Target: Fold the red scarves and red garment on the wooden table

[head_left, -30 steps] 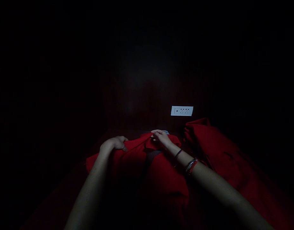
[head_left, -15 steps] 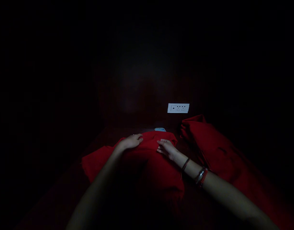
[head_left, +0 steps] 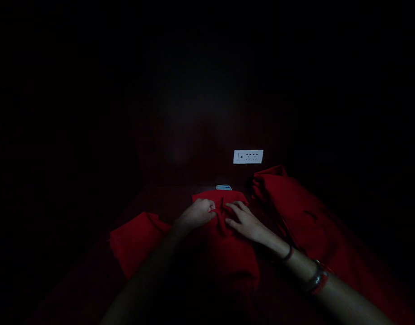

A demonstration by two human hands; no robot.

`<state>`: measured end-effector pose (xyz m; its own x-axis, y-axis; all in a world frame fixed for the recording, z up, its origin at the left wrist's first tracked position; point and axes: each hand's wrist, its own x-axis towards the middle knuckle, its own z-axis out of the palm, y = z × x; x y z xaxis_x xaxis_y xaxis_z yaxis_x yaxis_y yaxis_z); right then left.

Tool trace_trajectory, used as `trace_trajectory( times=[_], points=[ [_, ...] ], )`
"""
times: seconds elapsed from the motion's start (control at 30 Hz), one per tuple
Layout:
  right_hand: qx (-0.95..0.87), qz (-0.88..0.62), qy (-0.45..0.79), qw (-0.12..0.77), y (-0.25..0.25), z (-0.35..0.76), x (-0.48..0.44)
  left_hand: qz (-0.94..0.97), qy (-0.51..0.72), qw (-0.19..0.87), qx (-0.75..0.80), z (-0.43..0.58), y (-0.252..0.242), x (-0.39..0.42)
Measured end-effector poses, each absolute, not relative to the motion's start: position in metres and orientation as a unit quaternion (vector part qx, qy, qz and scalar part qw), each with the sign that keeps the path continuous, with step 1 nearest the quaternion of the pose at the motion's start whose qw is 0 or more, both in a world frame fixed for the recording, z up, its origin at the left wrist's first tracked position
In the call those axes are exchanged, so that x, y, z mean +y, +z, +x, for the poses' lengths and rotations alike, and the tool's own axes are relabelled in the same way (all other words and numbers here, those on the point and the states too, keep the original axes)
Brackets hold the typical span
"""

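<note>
A piece of red cloth point(head_left: 234, 253) lies spread in front of me, with a raised fold between my two hands. My left hand point(head_left: 196, 214) is curled closed on the upper part of this cloth, and a pinch of fabric appears gathered under its fingertips. Just right of the fold, my right hand point(head_left: 246, 222) rests against the cloth with thumb and fingers apart. Dark bands and a bracelet point(head_left: 318, 279) circle the right wrist. To the left, a corner of red cloth point(head_left: 136, 239) shows past my left forearm; its link to the rest is in shadow.
A larger folded red cloth point(head_left: 295, 203) lies on the right. Beyond the middle cloth a small device with a lit screen point(head_left: 223, 187) rests near the wall. A white socket plate point(head_left: 248, 157) is on the dark wall. Surroundings are mostly black.
My left hand has moved right and closed on the cloth, pulling up a fold. My right hand has shifted slightly right and spread its fingers. The cloth's upper left edge has drawn inward.
</note>
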<state>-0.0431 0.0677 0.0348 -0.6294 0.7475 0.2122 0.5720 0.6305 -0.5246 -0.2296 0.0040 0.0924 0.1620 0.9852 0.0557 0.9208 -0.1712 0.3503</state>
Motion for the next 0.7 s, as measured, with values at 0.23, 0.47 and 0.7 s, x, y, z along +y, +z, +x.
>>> trace_trajectory(
  times=[0.23,0.47,0.7],
  points=[
    [-0.965,-0.241,0.057,0.083,0.021,-0.045,0.043,0.67,-0.174,0.223,0.687,-0.264,0.096,0.002],
    [-0.903,-0.28,0.136,0.295,0.043,-0.038,0.095,0.689,-0.068,0.246,0.679,-0.273,0.075,0.018],
    [-0.94,-0.28,0.176,0.088,0.062,0.011,0.088,0.668,-0.173,0.254,0.678,-0.265,0.073,0.02]
  ],
)
